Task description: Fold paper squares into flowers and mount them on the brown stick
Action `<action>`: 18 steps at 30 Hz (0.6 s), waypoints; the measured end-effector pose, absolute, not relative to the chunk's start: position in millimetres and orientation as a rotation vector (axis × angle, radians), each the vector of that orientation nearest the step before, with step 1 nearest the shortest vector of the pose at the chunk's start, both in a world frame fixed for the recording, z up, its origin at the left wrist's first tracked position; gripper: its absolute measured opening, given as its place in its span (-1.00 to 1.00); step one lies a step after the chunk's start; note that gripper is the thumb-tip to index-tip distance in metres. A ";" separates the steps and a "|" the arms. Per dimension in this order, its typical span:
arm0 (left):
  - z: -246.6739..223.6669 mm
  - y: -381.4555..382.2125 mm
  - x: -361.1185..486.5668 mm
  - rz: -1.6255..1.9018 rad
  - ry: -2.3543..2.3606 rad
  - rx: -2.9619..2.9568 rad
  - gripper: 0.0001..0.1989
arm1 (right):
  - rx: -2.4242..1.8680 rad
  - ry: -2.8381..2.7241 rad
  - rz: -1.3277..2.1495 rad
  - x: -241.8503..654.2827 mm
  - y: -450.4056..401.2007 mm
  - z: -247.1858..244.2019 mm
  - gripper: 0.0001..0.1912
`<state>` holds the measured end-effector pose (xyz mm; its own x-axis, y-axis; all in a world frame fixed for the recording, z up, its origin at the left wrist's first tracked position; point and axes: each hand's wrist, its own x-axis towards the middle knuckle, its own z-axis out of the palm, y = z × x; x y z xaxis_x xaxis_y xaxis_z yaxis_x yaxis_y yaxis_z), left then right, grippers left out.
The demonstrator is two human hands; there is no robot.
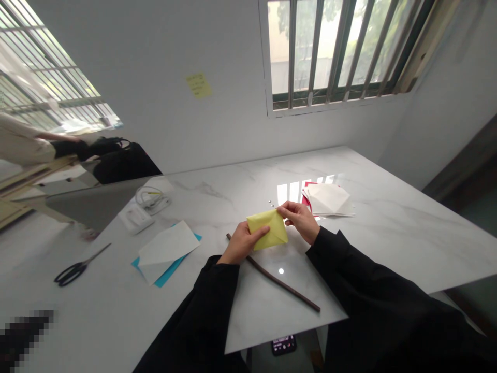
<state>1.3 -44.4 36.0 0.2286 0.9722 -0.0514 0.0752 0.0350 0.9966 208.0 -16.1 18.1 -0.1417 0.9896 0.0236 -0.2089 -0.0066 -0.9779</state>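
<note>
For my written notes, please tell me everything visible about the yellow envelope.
The yellow envelope looks like paper, flat and rectangular, with fold lines crossing its visible face. It is held tilted above the table: the left hand grips its left side, thumb across the face; the right hand pinches its top right corner.

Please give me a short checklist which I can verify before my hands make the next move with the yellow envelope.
1. Left hand holds the envelope: ok, thumb across its face.
2. Right hand on the envelope: ok, fingers at its upper right corner.
3. Envelope sealed: cannot tell, the folds show but not any glue.
4. Space below free of the stick: not ok, it runs beneath the left hand.
5. Scissors away from both hands: ok, they lie far to the left.
6. White paper apart from left hand: ok, it lies on blue paper.
</note>
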 end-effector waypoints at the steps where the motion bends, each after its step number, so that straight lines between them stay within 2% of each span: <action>1: 35.8 -44.2 1.2 0.971 1.109 1.325 -0.52 | -0.980 -1.152 1.395 208.0 -16.5 17.6 -0.49; 9: 25.8 -38.6 -2.8 1.040 1.164 1.288 -0.36 | -0.956 -1.327 1.682 205.7 -19.0 9.8 -0.43; 13: 22.9 -37.2 -2.7 1.023 1.121 1.261 -0.29 | -0.958 -1.316 1.645 204.1 -16.5 3.2 -0.47; 18: 29.8 -39.1 -2.0 1.083 1.036 1.127 -0.30 | -1.013 -1.239 1.605 207.0 -14.7 5.1 -0.52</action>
<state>-2.0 -39.1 29.8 0.1694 0.9826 -0.0763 -0.1195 0.0973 0.9881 207.0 -14.7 5.1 -0.3131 0.9444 -0.0998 -0.1425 -0.1506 -0.9783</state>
